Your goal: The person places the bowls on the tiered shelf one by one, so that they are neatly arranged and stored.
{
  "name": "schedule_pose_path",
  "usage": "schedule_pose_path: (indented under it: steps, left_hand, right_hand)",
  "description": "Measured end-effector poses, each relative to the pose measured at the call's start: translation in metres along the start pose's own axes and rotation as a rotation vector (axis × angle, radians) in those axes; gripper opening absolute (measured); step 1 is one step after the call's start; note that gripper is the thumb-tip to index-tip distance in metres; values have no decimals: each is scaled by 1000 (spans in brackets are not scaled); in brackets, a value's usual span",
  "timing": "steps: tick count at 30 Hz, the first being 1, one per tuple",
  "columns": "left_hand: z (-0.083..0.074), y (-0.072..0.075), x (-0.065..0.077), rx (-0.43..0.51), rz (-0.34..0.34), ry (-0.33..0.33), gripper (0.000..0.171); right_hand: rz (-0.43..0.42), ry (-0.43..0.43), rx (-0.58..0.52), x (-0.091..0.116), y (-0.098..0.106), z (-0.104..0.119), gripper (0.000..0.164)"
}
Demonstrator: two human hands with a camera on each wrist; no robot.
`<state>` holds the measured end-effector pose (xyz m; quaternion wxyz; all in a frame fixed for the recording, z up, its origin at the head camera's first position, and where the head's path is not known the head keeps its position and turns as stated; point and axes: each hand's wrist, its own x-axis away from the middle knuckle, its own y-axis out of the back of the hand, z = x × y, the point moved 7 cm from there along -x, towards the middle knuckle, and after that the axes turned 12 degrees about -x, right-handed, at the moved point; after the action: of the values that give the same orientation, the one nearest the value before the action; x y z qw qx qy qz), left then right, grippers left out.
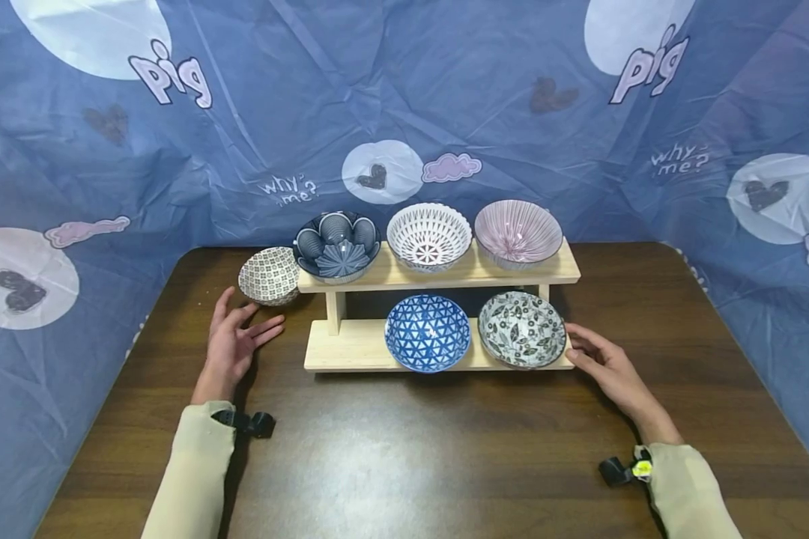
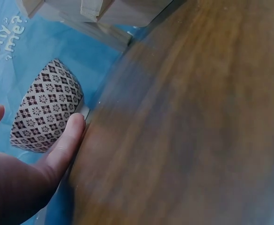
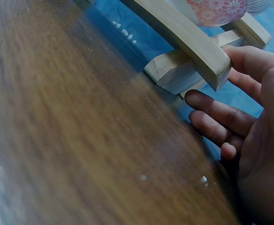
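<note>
My left hand lies on the table's left side, fingers spread and holding nothing. Just beyond its fingertips, a small bowl with a brown-and-white flower lattice sits beside a two-tier wooden stand. In the left wrist view, one finger overlaps the base of this lattice bowl; contact cannot be told. At the stand's right end, my right hand touches the end of the lower board with extended fingers. A grey-and-white leaf-patterned bowl stands close to those fingertips, on the lower tier.
A blue triangle-patterned bowl shares the lower tier. Above stand a dark blue bowl, a white bowl with dark marks and a pink striped bowl. Blue printed sheeting surrounds the brown wooden table.
</note>
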<state>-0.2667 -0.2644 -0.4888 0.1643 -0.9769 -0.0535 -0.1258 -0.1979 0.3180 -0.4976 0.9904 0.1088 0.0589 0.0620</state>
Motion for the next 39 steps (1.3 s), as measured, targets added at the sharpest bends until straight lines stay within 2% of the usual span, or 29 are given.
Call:
schedule_pose_path:
  steps: [7,13,22,28,39]
  left_hand:
    - [0,-4,-9,-15,-8,9,71]
    - [0,-8,-16,71,12,11,75]
    - [2,-10,-25,134,28,-27,78]
    - [3,-9,-30,134,32,-50,79]
    - [2,-8,-29,122,-26,-68,80]
  right_hand:
    - [5,2,-12,0,0,0,45]
    - [4,3,-11,0,0,0,44]
    - [2,-11,10,-1,0,-1,45]
    - [2,-9,-2,0,0,0,45]
    - [4,-3,-3,-1,0,0,45]
